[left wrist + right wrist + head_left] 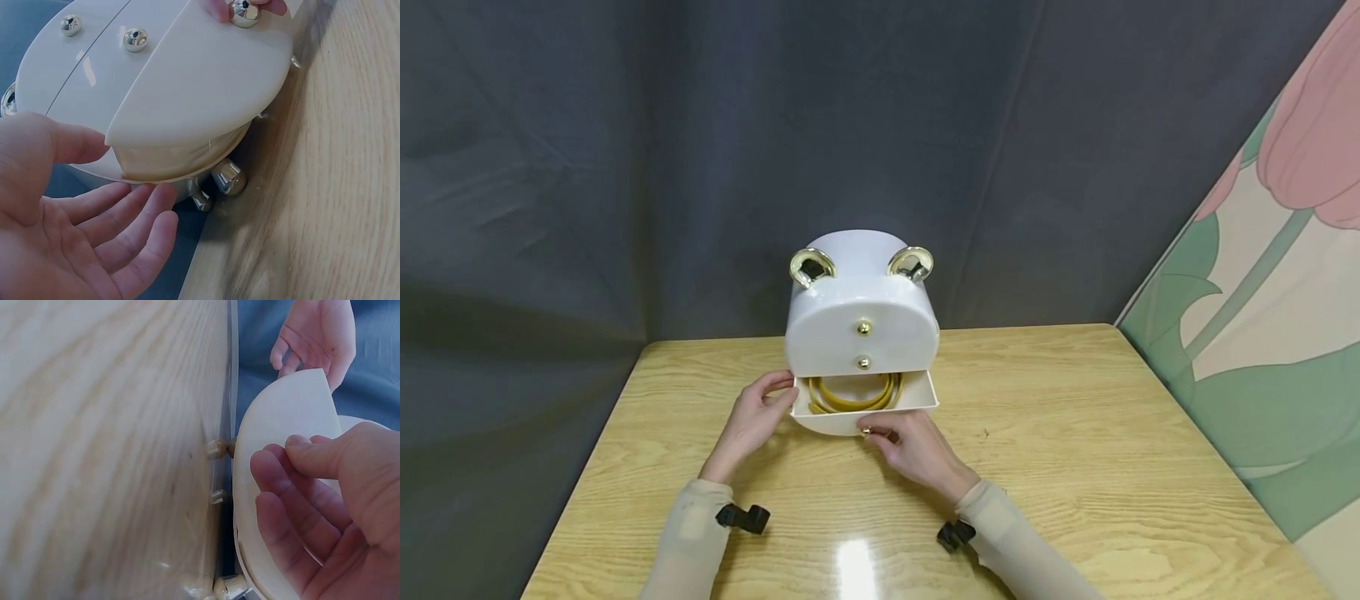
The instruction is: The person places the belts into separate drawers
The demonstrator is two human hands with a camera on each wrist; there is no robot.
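A white rounded storage box (820, 333) with gold ear-shaped trims stands near the back of the table. Its lowest drawer (925, 396) is pulled out, and a yellow band-like thing (850, 406) lies curved inside; its kind cannot be told. My right hand (921, 450) pinches the round gold knob (245, 14) on that drawer's front between thumb and fingers. At the box's left side is my left hand (752, 421), its thumb at the drawer's edge and its other fingers, loosely bent, against the lower side of the box.
Two upper drawer fronts show gold knobs (864, 327). Short metallic feet (229, 177) raise the box off the wooden table (1075, 433). Behind hangs a dark curtain (880, 125); a flower-painted panel (1285, 333) stands at the right.
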